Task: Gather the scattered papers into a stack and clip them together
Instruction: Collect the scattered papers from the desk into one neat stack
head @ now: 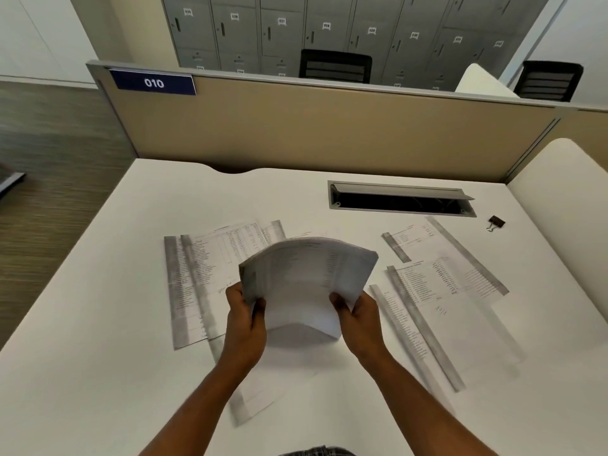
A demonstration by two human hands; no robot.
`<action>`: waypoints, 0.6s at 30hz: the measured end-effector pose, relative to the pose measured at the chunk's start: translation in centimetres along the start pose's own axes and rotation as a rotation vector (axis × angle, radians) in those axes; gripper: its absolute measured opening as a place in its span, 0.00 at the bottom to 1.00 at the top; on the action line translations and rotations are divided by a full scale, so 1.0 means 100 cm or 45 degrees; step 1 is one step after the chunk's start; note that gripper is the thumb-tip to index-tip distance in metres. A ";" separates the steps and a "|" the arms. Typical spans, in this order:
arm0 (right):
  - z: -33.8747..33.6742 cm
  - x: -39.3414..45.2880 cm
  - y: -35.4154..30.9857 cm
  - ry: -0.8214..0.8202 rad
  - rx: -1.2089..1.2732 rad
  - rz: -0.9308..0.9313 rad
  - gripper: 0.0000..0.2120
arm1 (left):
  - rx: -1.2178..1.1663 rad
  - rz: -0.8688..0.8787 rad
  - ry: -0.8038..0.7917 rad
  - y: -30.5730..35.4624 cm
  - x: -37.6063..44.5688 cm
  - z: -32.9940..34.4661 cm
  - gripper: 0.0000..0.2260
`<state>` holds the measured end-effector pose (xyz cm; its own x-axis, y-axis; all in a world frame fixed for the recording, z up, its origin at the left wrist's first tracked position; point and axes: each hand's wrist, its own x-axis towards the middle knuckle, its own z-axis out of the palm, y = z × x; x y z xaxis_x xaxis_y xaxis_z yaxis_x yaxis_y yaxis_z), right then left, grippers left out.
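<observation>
The left hand [245, 319] and right hand [357, 315] each grip a side of the stack [306, 281], held up mid-frame over the desk [98, 340]. More papers lie at left [194, 278] and right [437, 291], not picked up yet. The clip [495, 222] waits at far right, unused. There is bare desk near the left edge.

An office is indicated by a partitioned white surface [138, 291] numbered by a "010" sign [153, 82], grey numbered lockers [329, 28], mesh chairs [335, 65] and printed papers [437, 281].
</observation>
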<state>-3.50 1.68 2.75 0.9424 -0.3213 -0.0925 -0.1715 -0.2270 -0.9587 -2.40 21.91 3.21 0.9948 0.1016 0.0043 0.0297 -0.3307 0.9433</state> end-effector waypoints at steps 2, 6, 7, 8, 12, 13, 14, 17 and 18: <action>0.000 0.001 -0.001 0.067 0.130 0.056 0.04 | 0.037 -0.023 -0.004 0.000 0.003 0.002 0.21; -0.004 0.005 -0.009 0.124 0.688 0.183 0.08 | -0.098 -0.232 0.253 -0.013 0.000 0.001 0.37; -0.002 0.005 -0.012 0.083 0.830 0.217 0.10 | -0.251 -0.354 0.275 -0.017 0.000 -0.001 0.38; 0.000 0.005 -0.016 0.037 0.935 0.257 0.12 | -0.409 -0.463 0.239 -0.020 -0.001 -0.002 0.38; 0.010 0.000 -0.019 -0.124 1.119 0.383 0.23 | -0.774 -0.469 0.003 -0.018 0.001 -0.002 0.30; 0.011 -0.003 -0.016 -0.150 1.143 0.406 0.24 | -0.768 -0.419 0.020 -0.014 0.001 -0.003 0.24; 0.009 -0.004 -0.015 -0.150 1.149 0.416 0.24 | -0.736 -0.358 0.052 -0.013 0.002 -0.005 0.20; -0.016 0.006 -0.013 -0.003 1.185 0.380 0.23 | -0.600 -0.258 0.139 -0.017 0.008 -0.019 0.17; -0.030 0.014 -0.013 0.043 1.201 0.352 0.24 | -0.561 -0.227 0.147 -0.018 0.010 -0.025 0.18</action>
<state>-2.81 -1.27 4.68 0.8923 -0.2823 -0.3524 -0.0712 0.6827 -0.7273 -1.73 24.92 2.30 0.9599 0.2325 -0.1570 0.1299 0.1275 0.9833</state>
